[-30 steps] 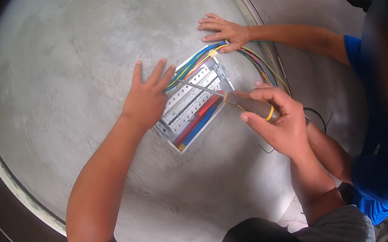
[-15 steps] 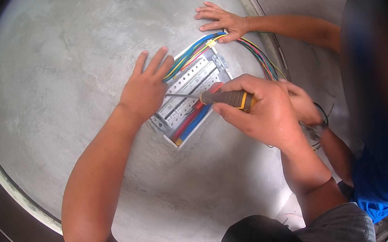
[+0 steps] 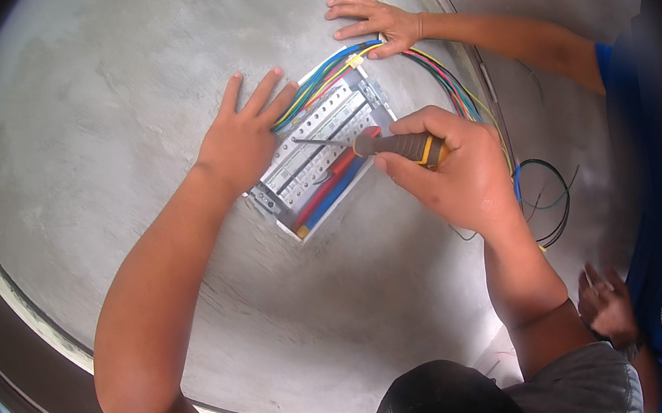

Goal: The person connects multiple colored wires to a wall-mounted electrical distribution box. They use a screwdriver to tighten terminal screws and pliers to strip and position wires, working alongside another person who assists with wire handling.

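Wires point(image 3: 320, 82) apparently run under a co-worker's hand point(image 3: 391, 25).

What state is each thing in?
Electrical box: uncovered
Screwdriver: held, tip over the box
Right hand: gripping the screwdriver
Left hand: spread over the box's edge
Co-worker's upper hand: spread
Colored wires: bunched along the box's top
Thick red wire, thick blue wire: side by side
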`<act>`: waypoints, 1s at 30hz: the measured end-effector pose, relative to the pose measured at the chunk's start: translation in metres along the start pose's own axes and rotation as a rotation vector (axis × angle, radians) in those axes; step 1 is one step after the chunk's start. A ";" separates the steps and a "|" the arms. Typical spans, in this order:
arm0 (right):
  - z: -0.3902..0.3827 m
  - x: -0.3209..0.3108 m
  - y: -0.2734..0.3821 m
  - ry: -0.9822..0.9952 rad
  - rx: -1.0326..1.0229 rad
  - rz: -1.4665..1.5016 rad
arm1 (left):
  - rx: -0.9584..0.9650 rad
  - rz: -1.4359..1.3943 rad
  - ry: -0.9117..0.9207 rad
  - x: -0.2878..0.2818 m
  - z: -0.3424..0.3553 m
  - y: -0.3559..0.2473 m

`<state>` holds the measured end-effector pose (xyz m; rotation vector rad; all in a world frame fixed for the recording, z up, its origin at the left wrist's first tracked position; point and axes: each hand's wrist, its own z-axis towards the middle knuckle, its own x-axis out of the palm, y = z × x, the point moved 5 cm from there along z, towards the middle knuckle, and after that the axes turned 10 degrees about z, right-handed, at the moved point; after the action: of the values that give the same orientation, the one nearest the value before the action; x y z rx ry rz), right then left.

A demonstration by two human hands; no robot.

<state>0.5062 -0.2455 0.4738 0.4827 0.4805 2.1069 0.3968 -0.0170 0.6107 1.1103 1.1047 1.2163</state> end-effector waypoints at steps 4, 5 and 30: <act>0.002 0.005 -0.008 0.037 0.012 0.026 | -0.036 -0.121 -0.082 0.012 0.005 -0.002; 0.004 0.007 -0.008 0.046 -0.011 0.036 | -0.034 -0.126 -0.165 0.012 0.004 -0.002; 0.032 0.047 0.072 0.386 -0.591 -0.390 | -0.089 -0.287 -0.204 0.012 -0.018 0.018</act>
<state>0.4487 -0.2394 0.5451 -0.3401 0.1273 1.8376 0.3772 -0.0038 0.6255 0.9479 1.0043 0.8981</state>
